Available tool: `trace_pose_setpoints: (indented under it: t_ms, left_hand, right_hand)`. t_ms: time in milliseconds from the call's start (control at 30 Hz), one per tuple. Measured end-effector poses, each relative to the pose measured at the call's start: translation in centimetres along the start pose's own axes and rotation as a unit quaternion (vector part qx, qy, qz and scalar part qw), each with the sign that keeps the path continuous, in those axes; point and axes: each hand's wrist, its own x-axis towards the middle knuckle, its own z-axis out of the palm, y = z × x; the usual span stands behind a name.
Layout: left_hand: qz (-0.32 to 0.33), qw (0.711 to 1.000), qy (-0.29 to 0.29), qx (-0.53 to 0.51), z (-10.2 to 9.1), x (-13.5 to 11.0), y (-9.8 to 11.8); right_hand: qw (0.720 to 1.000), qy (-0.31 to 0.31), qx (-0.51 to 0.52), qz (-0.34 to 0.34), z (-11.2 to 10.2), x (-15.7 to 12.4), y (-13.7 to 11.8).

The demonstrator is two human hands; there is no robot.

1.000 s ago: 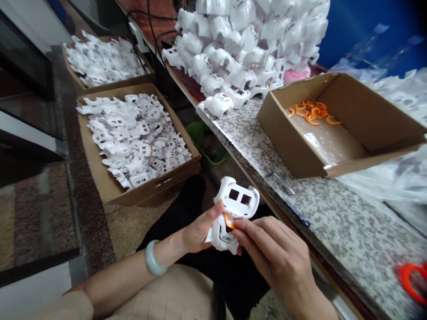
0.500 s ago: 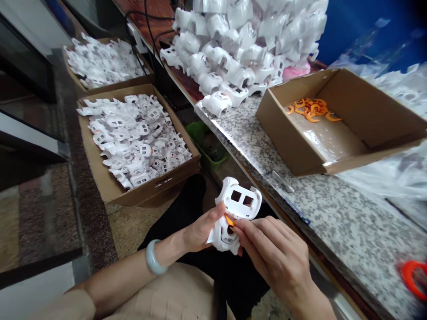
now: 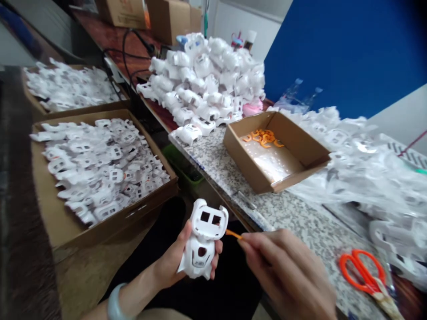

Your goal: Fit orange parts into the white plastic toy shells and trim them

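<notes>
My left hand (image 3: 173,262) grips a white plastic shell (image 3: 202,240) with two square holes near its top, holding it upright over my lap. Just to its right, my right hand (image 3: 287,271) pinches a small orange plastic piece (image 3: 232,234) between fingertips, a little apart from the shell. More orange pieces (image 3: 263,138) lie in the far corner of an open cardboard box (image 3: 247,166) on the speckled counter (image 3: 300,218).
A heap of white shells (image 3: 207,80) is piled at the back of the counter. Two cardboard boxes of white shells (image 3: 96,164), (image 3: 66,86) stand to my left. Orange scissors (image 3: 365,271) lie at the right, beside clear plastic bags (image 3: 367,173).
The view has tilted up and pulled back. My right hand has drawn the orange piece out to the right, away from the shell's opening. The left hand still holds the shell.
</notes>
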Motion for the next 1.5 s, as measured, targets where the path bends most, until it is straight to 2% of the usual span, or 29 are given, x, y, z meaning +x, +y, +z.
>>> trace_pose_setpoints:
  t_ms: [100,200,300,367,533,700,767,867,967,1133,1267,1500]
  left_hand:
    - [0.003,1.000,-0.006,-0.012,0.1,0.2,0.5]
    - [-0.001,0.999,-0.022,-0.027,0.0,0.6,0.9]
    - [0.009,0.999,-0.032,-0.043,0.0,1.0,1.3]
    - [0.015,0.998,-0.034,-0.044,-0.1,1.1,1.6]
    - [0.015,0.999,-0.012,-0.027,-0.4,0.6,2.2]
    - [0.009,0.999,0.022,-0.037,-0.8,0.5,2.4]
    - [0.008,0.998,0.035,-0.045,-0.8,0.7,2.4]
    - [0.016,0.997,0.048,-0.063,-0.8,0.9,2.3]
    - [0.007,0.995,0.059,-0.078,-1.0,1.1,2.1]
    - [-0.007,0.994,0.055,-0.093,-1.1,1.3,1.9]
    - [-0.016,0.994,0.049,-0.095,-0.8,1.5,1.7]
    - [-0.026,0.995,0.025,-0.092,-0.3,1.4,1.8]
  right_hand:
    - [0.993,0.027,-0.107,0.049,-3.1,2.8,2.7]
    - [0.981,0.016,-0.156,0.118,-4.2,5.9,6.9]
    - [0.952,-0.081,-0.168,0.242,-2.9,8.9,11.3]
    - [0.932,-0.141,-0.180,0.281,-1.2,10.8,13.6]
    - [0.907,-0.221,-0.221,0.283,2.1,14.4,16.8]
    - [0.876,-0.263,-0.269,0.301,2.6,15.8,19.2]
    - [0.872,-0.270,-0.278,0.298,2.5,15.9,19.6]
    - [0.882,-0.291,-0.258,0.267,2.6,15.9,19.3]
    - [0.890,-0.341,-0.204,0.224,2.7,15.9,18.5]
    - [0.886,-0.412,-0.123,0.175,2.6,15.5,17.6]
    - [0.885,-0.425,-0.089,0.168,2.5,14.8,17.1]
    - [0.892,-0.412,-0.078,0.168,3.0,14.0,16.7]
